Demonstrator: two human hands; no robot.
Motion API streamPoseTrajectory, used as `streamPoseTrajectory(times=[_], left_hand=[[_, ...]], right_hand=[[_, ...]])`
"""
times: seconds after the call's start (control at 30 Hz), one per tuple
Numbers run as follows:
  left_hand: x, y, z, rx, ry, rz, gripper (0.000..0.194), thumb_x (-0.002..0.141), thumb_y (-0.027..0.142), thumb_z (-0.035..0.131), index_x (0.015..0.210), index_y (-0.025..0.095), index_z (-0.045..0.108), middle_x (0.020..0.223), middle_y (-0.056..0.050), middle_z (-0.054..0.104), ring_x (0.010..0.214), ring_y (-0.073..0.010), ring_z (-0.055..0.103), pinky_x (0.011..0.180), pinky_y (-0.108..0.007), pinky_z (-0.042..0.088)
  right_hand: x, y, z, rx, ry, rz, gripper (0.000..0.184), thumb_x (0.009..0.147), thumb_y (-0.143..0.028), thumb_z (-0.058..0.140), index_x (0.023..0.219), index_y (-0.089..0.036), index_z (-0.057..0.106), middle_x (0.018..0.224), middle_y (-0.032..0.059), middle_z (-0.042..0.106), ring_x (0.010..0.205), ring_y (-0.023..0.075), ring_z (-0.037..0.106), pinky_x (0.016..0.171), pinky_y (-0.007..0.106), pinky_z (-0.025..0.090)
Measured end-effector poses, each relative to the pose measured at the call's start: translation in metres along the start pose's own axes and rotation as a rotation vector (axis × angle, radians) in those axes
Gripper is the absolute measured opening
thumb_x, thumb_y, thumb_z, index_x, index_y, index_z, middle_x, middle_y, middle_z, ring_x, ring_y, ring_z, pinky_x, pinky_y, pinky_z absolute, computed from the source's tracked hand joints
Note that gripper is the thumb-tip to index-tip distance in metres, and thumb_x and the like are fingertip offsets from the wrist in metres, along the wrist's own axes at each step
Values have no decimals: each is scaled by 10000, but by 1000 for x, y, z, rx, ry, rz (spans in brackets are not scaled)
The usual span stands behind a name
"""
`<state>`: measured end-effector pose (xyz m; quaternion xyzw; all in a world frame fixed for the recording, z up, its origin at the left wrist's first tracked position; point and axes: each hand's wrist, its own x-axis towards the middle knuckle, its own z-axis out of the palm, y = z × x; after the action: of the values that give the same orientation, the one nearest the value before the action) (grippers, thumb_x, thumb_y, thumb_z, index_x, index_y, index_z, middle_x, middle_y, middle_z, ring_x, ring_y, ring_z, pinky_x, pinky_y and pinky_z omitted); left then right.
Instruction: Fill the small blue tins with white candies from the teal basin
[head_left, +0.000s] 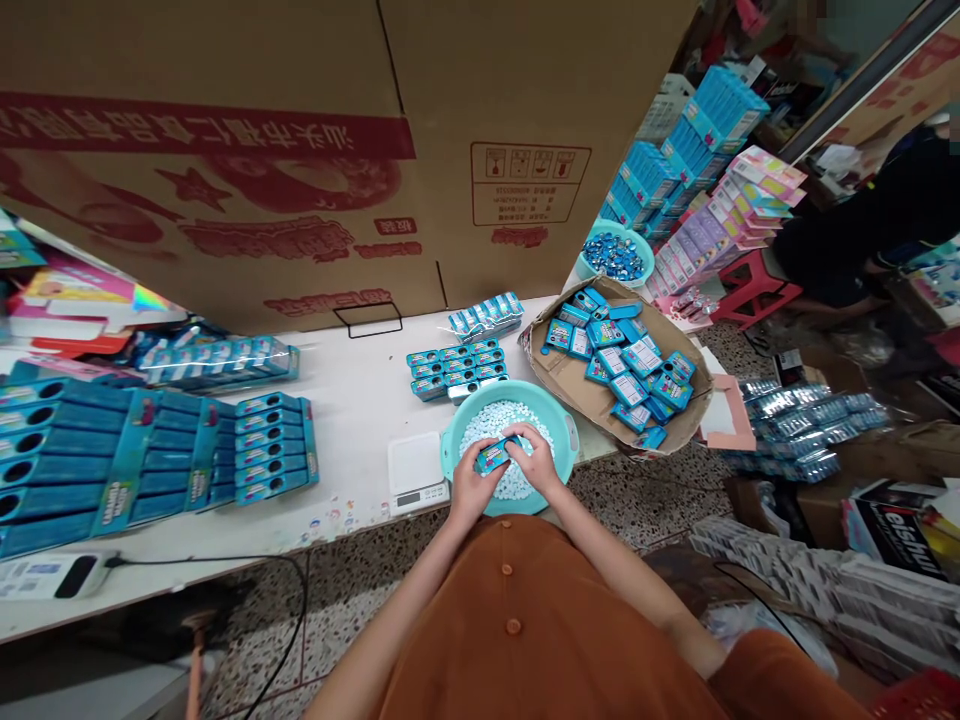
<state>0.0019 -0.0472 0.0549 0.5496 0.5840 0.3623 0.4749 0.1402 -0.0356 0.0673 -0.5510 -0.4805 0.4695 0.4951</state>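
Observation:
Over a turquoise basin (568,470) of small white pellets (514,485), a small blue printed box (492,457) is held between both hands. My left hand (471,482) grips its left end, with the fingers closed. My right hand (537,460) pinches the box's right end with its fingertips. A white digital scale (415,465) sits just left of the basin. Behind the basin stand rows of similar small blue boxes (457,368). Whether the held box's flap is up or down I cannot make out.
To the right, a cardboard tray (551,370) holds many loose blue boxes. Stacked blue cartons (165,450) cover the table's left side. A large brown carton (450,130) blocks the back. Another basin (645,262) holds shiny blue pieces; a person (862,220) is at far right.

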Motion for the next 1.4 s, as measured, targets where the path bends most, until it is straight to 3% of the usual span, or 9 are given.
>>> streamPoseTrajectory(times=[0.13,0.23,0.4,0.53,0.7,0.8,1.0,1.27,1.4], left_hand=[[-2,-6,-5,-66,35,-84,386,692,381,685,1023,208,587,1069,-60,635,1017,-216,586,922,-361,446],[-8,-14,-13,-158,76,-224,457,644,396,725,1024,193,572,1030,-60,642,948,-205,607,862,-338,476],[-22,-21,-27,-257,125,-373,517,607,397,749,1038,185,558,965,-42,653,835,-164,620,778,-287,501],[-30,-25,-37,-261,203,-426,513,604,384,756,1034,190,554,962,-39,653,832,-153,621,773,-274,506],[-42,-28,-50,-186,298,-458,526,605,404,747,1037,181,547,962,-55,666,846,-173,640,799,-308,522],[-46,-25,-57,-113,320,-466,529,604,430,736,1028,175,550,953,-63,677,845,-190,651,777,-317,534],[-37,-21,-59,-134,336,-499,553,574,412,762,1026,171,554,964,-62,674,854,-185,646,793,-312,526],[-19,-21,-51,-163,228,-449,528,586,377,773,1034,182,571,910,-30,658,810,-151,625,753,-268,514],[-20,-16,-53,-148,203,-434,514,584,374,773,1016,182,571,886,-20,653,787,-143,616,731,-256,511]], right_hand=[[4,24,-11,91,51,114,202,800,-334,554,934,-226,659,987,37,634,969,200,552,902,320,402],[7,56,-27,-110,66,196,239,840,-377,491,909,-211,648,926,37,644,910,201,565,849,323,424],[25,106,-48,-931,-477,192,205,782,-294,615,948,-186,669,980,95,654,929,237,579,819,321,421],[69,126,-38,-971,-497,155,319,847,-285,536,1125,-145,610,1137,143,600,1065,265,527,902,344,380],[108,142,-4,-960,-539,53,386,858,-309,518,1209,-154,558,1182,143,554,1122,286,450,967,383,325],[97,153,13,-962,-516,-24,393,859,-346,515,1193,-146,566,1151,148,552,1108,285,431,978,389,308],[36,169,29,-847,-564,-64,321,883,-356,481,1119,-165,584,1089,103,583,1038,230,483,937,348,328],[-13,156,23,-782,-728,232,388,880,-539,419,976,-238,643,1008,56,663,961,228,573,786,286,377],[-12,149,20,-510,-638,570,328,753,-539,598,743,-216,657,832,36,676,888,235,578,733,271,364]])
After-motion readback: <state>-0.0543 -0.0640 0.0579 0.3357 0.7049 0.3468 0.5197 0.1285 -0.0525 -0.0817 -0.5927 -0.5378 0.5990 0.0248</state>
